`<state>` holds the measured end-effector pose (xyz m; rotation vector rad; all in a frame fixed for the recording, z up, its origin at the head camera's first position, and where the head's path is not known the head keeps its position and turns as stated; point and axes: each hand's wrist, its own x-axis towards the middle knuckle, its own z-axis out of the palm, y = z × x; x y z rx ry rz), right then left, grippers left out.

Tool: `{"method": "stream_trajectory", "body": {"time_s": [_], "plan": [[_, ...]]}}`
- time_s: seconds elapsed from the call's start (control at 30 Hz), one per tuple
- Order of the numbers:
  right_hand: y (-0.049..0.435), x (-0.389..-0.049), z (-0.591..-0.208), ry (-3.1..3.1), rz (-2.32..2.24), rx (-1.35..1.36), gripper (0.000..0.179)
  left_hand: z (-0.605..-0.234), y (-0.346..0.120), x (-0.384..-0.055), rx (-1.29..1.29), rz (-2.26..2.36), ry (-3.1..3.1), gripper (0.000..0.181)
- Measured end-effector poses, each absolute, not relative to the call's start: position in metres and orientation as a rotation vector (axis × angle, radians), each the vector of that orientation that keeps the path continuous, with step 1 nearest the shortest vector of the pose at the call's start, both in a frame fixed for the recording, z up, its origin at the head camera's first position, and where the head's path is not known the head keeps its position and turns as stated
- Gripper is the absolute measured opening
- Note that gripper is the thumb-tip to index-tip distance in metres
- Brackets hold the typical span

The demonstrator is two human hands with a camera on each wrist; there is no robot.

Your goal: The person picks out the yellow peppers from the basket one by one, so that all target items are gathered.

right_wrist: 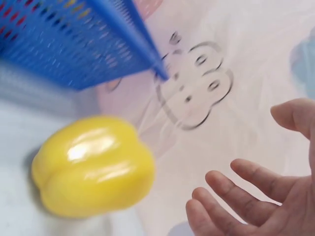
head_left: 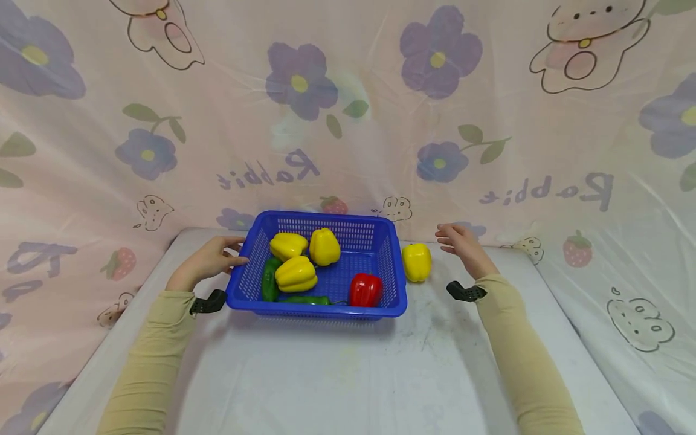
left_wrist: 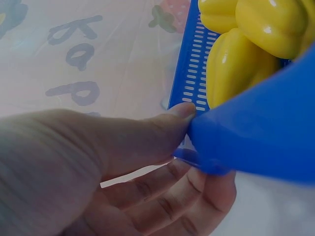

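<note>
My left hand (head_left: pixel 209 261) grips the left side of a blue plastic basket (head_left: pixel 326 311); in the left wrist view, thumb and fingers (left_wrist: pixel 216 194) close on its rim. Inside lie three yellow bell peppers (head_left: pixel 296 274), a red bell pepper (head_left: pixel 365 290) at the front right, and long green peppers (head_left: pixel 270 279) along the left and front. Outside the basket, just right of it, another yellow bell pepper (head_left: pixel 416 263) rests on the table. To the right of that pepper, my right hand (head_left: pixel 462 244) hovers apart from it with fingers spread and nothing held.
A white-covered table (head_left: pixel 348 374) carries everything. Behind it and along its sides hangs a pale patterned cloth (head_left: pixel 370 121) with flowers and rabbits, close to the basket's far edge. Black wrist mounts (head_left: pixel 466 292) stick out from both sleeves.
</note>
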<state>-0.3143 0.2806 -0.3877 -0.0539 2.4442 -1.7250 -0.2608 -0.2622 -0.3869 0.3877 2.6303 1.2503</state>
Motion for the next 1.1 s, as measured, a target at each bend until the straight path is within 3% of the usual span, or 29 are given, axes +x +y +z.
{"method": "stream_trajectory", "body": {"time_s": [0.47,1.1], "plan": [[0.243,-0.306,-0.350,2.345,-1.893,-0.259,0.057,-0.385,-0.263,-0.263,0.385,1.233,2.646,0.062],[0.174,-0.300,-0.353,2.218,-1.798,-0.424,0.048,-0.384,-0.261,-0.262,0.358,1.207,2.645,0.062]]}}
